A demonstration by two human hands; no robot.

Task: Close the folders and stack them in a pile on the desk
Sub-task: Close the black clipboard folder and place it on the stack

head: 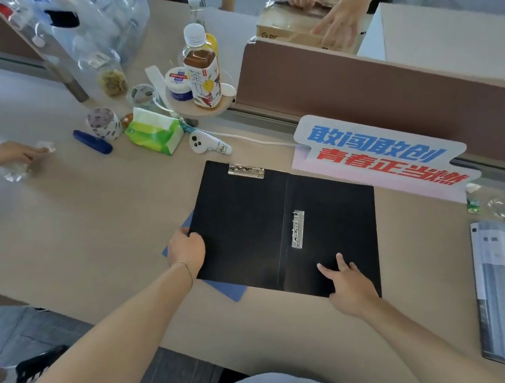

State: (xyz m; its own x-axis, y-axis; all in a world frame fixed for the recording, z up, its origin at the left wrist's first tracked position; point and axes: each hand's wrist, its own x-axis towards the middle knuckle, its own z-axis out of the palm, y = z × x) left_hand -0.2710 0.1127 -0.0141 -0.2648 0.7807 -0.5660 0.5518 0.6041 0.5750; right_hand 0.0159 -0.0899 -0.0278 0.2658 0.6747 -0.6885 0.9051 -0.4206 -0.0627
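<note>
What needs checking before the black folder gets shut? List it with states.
1. Black folder lies fully open and flat: ok.
2. Left hand grips the folder's left edge, ready to swing that cover over: ok.
3. Right hand presses on the right cover, which would be caught under the closing cover: not ok.
4. Top clip and spine clip hold no loose paper: ok.
5. Blue folder underneath is closed: cannot tell, mostly hidden.
6. Sign beside the far corner stays clear of the swing: ok.
</note>
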